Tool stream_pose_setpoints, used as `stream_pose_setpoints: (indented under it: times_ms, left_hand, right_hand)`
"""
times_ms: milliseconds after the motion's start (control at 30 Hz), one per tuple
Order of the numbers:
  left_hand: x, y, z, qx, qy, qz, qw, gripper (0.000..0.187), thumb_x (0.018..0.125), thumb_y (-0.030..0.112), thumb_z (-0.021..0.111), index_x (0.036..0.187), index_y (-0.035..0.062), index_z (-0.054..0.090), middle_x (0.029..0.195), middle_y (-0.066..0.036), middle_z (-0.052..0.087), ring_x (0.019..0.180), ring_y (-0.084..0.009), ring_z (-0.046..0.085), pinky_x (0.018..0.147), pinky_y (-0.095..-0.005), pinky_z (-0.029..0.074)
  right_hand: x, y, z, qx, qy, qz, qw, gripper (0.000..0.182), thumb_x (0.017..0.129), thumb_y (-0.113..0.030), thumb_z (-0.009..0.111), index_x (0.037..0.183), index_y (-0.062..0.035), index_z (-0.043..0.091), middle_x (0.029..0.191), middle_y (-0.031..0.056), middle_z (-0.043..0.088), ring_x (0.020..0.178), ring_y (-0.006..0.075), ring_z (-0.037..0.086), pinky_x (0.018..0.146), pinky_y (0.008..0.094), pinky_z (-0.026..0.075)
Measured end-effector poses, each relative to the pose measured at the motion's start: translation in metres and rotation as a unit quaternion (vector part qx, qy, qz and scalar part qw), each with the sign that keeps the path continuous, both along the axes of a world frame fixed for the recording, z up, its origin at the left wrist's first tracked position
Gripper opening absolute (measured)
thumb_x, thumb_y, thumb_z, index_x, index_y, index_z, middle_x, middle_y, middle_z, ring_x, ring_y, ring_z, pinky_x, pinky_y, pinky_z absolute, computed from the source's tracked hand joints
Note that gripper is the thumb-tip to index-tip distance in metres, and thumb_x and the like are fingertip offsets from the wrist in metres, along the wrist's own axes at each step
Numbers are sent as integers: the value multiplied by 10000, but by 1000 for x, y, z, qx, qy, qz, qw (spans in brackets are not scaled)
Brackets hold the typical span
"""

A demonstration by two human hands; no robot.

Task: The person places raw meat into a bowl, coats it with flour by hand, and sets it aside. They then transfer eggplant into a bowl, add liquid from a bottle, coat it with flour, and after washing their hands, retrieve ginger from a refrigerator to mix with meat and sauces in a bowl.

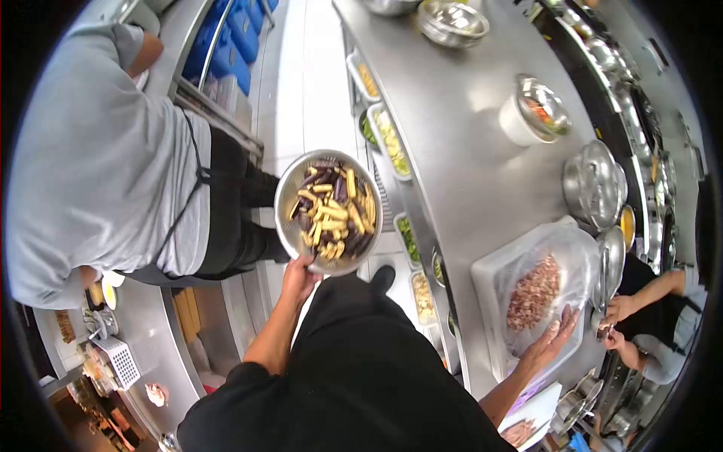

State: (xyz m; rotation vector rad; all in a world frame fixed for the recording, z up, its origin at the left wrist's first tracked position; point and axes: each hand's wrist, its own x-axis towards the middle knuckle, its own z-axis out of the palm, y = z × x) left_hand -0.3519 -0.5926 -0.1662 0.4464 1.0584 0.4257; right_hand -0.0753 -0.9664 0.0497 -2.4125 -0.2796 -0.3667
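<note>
My left hand (300, 277) grips the near rim of a perforated metal colander (283, 197), fingers closed on it. Fried-looking eggplant strips (331, 215), purple-skinned with yellow flesh, fill the colander, which hangs above the floor in front of me. On the steel counter to my right, my right hand (551, 340) lies with fingers stretched out against a clear plastic bag (576, 260). Chopped pinkish meat (533, 292) shows inside this bag, which lines a white plastic tub (488, 301). Where exactly the fingertips press on the bag is hard to make out.
A steel counter (452, 143) runs along my right, bearing a white bucket (520, 120), metal bowls (452, 22) and a lidded pot (593, 184). Vegetable containers (390, 143) sit below its edge. One person (113, 158) stands close on my left; another person's hands (617, 313) work across the counter.
</note>
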Motion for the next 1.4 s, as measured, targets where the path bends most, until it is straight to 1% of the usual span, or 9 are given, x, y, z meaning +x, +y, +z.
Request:
stream_pose_setpoints:
  times_ms: [200,500,667,767,867,1000,1100,1267,1400]
  left_hand:
    - [48,29,135,168,35,-120,978,321,826,134,489,1078,-60,531,863,-138,633,565,-213,625,374,-321,489]
    - [266,114,169,303,79,-431,847,408,785,182,559,1038,-136,514,807,-180,620,617,-234,653,480,-321,591]
    - [321,142,183,241,-43,-551,798,610,918,511,543,1245,-3,526,1010,-184,656,697,-234,672,644,-336,586]
    - [381,230,161,522,75,-394,753,683,852,609,570,1215,32,607,958,-124,689,777,-184,627,677,-327,524]
    - [436,325,187,692,192,-121,685,643,826,526,605,1238,35,561,1048,-252,628,983,-384,612,821,-460,491]
    - [502,434,157,655,382,-186,625,915,685,634,688,1339,44,439,1187,-307,555,1120,-404,564,906,-487,471]
    - [524,473,152,625,322,-348,620,526,726,373,657,1059,-33,634,750,-129,695,620,-251,685,553,-332,551]
    - [524,466,192,702,370,-322,516,569,781,325,550,1307,109,549,1222,-170,614,1169,-321,568,971,-416,450]
    - [517,481,201,734,335,-235,542,565,804,320,524,1320,89,528,1134,-184,654,1015,-322,643,888,-409,489]
  right_hand:
    - [4,-4,31,129,-47,31,990,559,971,-219,422,1459,6,269,1409,246,415,1312,320,406,1107,428,266]
    - [23,18,68,161,-135,-11,978,523,998,-211,429,1446,18,287,1375,232,452,1277,299,435,1096,411,282]
    - [26,42,74,98,-136,-72,983,553,999,-266,427,1456,3,270,1378,246,442,1284,306,427,1072,427,308]
    - [32,82,90,93,-138,-87,982,540,991,-225,440,1449,17,287,1388,241,437,1294,313,421,1081,419,305]
    - [42,117,95,92,-127,-89,984,519,964,-144,458,1434,28,321,1388,237,444,1299,319,423,1091,410,308]
    - [58,191,111,-30,25,-68,997,516,819,0,594,1327,-44,511,1321,139,551,1247,272,498,1061,365,362]
    - [99,242,96,-150,100,108,978,696,769,-248,759,1378,-94,458,1393,163,479,1305,314,434,1077,407,345]
    - [152,328,19,-304,181,151,923,1136,625,-510,809,1503,-158,181,1511,275,208,1389,439,239,1109,524,262]
    - [165,353,-3,-366,261,100,888,1212,598,-584,788,1517,-159,123,1543,250,130,1395,464,205,1056,637,259]
